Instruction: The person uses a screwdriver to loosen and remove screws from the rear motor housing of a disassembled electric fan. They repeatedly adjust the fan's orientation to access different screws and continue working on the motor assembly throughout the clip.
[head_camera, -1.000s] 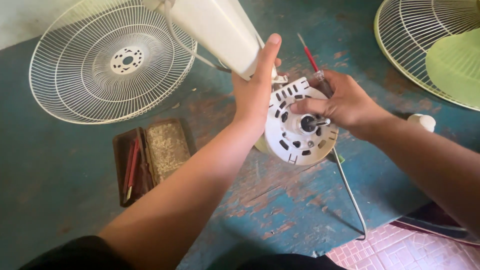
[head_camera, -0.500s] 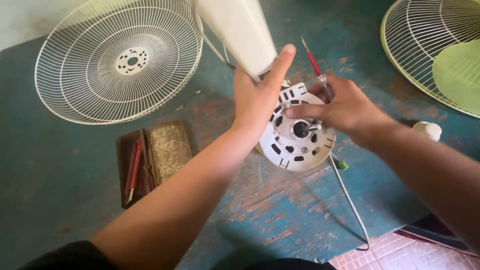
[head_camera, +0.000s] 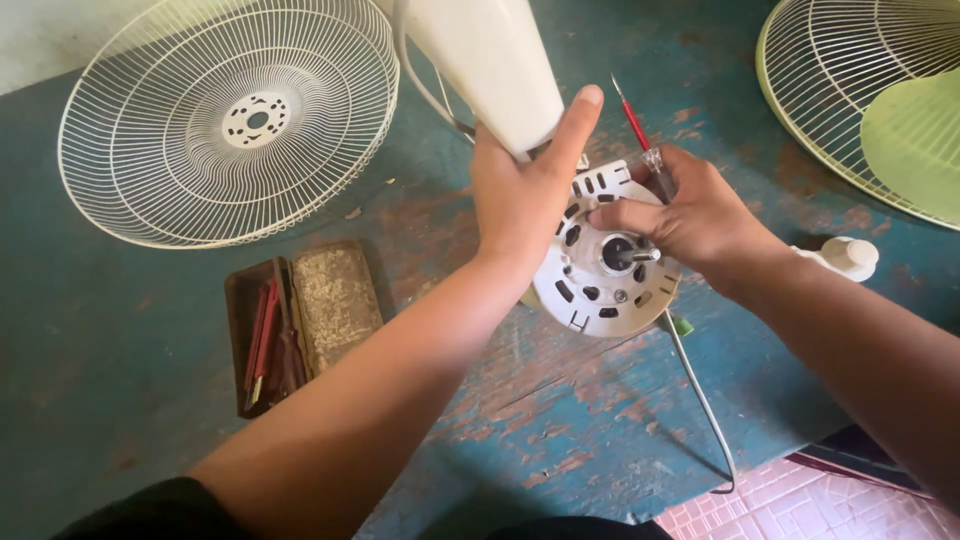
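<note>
White plastic fan motor housing (head_camera: 600, 275), vented face up, mid-table near the front edge. Your left hand (head_camera: 525, 195) clamps its side; your right hand (head_camera: 690, 215) pinches a red screwdriver (head_camera: 640, 135), fingertips at the shaft (head_camera: 640, 255).

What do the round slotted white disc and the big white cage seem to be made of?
The round slotted white disc looks like moulded plastic: matte, with clean-cut vents. The big white wire fan cage looks like painted or coated metal wire: thin, evenly spaced, slightly glossy ribs. Neither is certain from the look alone.
</note>
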